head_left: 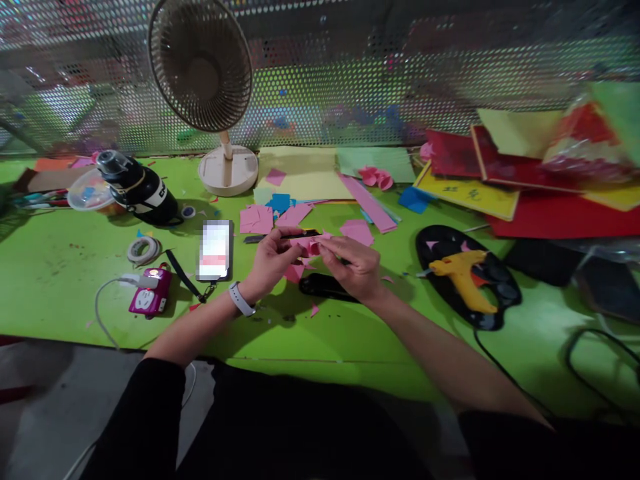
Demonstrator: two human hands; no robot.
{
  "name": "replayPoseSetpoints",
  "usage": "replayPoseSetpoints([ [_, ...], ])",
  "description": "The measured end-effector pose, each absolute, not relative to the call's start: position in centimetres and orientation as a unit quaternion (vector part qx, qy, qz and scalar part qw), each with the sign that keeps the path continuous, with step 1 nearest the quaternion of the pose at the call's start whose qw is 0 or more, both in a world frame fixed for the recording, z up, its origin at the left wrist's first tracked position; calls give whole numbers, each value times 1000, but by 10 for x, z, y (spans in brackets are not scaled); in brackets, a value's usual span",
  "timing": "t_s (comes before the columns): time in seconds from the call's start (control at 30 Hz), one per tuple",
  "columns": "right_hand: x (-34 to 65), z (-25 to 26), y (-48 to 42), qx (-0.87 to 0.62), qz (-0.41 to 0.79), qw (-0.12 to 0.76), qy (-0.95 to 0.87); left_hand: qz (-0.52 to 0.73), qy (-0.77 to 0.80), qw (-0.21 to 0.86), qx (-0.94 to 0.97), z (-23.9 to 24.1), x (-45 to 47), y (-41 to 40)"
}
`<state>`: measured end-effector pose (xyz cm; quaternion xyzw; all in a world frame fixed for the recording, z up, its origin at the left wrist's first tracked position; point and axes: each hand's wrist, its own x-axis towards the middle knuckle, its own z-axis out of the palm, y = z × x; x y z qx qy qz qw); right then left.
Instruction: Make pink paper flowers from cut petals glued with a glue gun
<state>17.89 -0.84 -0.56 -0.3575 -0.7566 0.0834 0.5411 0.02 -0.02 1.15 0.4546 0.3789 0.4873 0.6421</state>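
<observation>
Both hands meet over the green table, pinching a small piece of pink paper (313,248) that looks curled or folded. My left hand (275,259) holds its left side between thumb and fingers, and a pale band circles that wrist. On the paper's right side, the fingertips of my right hand (356,265) are closed. Beneath the hands lie a black stapler-like object (320,285), partly covered by my right hand, and pink scraps (293,272). Just behind them is a dark, slim tool (254,239), mostly hidden. Cut pink paper pieces (257,219) lie beyond.
A fan (227,170) stands at the back against a perforated metal screen. To the left are a phone (214,250), a black bottle (145,193), a tape roll (143,250) and a purple power socket (150,293). A yellow glue gun (463,277) rests on a black tray at right.
</observation>
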Motion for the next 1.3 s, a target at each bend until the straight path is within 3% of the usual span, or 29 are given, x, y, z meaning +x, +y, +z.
replayPoseSetpoints([
  [0.3,182,-2,-9,-373,81,539,-751,498,379,550,553,13,-3,1],
  [0.63,178,-12,-10,-377,-72,503,-775,493,362,538,580,5,4,-6],
  [0.73,180,-11,-11,-397,-1,517,-758,489,363,540,581,9,1,-6],
  [0.9,184,-4,-8,-416,280,554,-665,491,322,558,586,20,-8,-3],
  [0.97,185,-1,-8,-414,342,558,-632,500,310,560,584,22,-11,0],
  [1.3,185,3,-8,-414,402,560,-595,495,321,561,581,20,-11,4],
])
